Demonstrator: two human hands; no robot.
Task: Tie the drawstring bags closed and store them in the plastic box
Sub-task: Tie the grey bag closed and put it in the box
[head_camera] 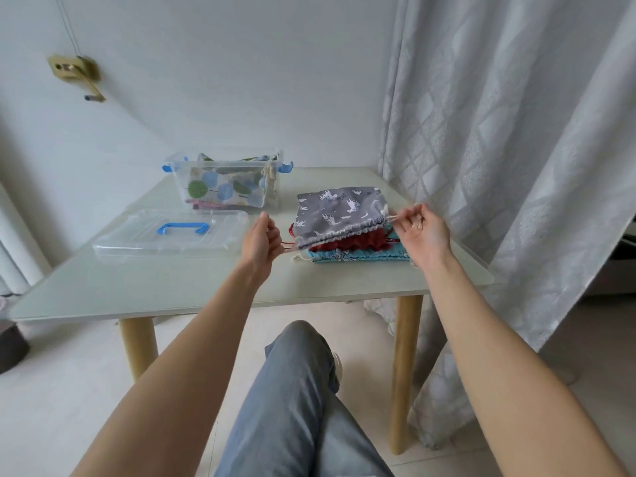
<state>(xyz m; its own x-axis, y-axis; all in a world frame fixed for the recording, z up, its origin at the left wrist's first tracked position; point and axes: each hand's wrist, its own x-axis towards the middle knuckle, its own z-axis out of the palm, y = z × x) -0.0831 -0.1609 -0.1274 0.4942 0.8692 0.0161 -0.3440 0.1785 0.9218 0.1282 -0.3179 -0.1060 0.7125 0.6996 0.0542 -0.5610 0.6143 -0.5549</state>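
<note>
With some bags already in the box (227, 182), your left hand (260, 241) and right hand (421, 228) pinch the grey bag's (339, 211) cords, two more bags waiting beneath.

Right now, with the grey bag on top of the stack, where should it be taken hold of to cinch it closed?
By the cords at each end of its gathered front hem, pulled outward. The right hand already pinches the cord at the right end of the grey bag; the left hand pinches a cord at the left, though which bag's is unclear.

Both bare forearms reach forward and apart. The left hand (261, 239) is curled, thumb uppermost. The right hand (422, 226) pinches, palm facing up.
</note>
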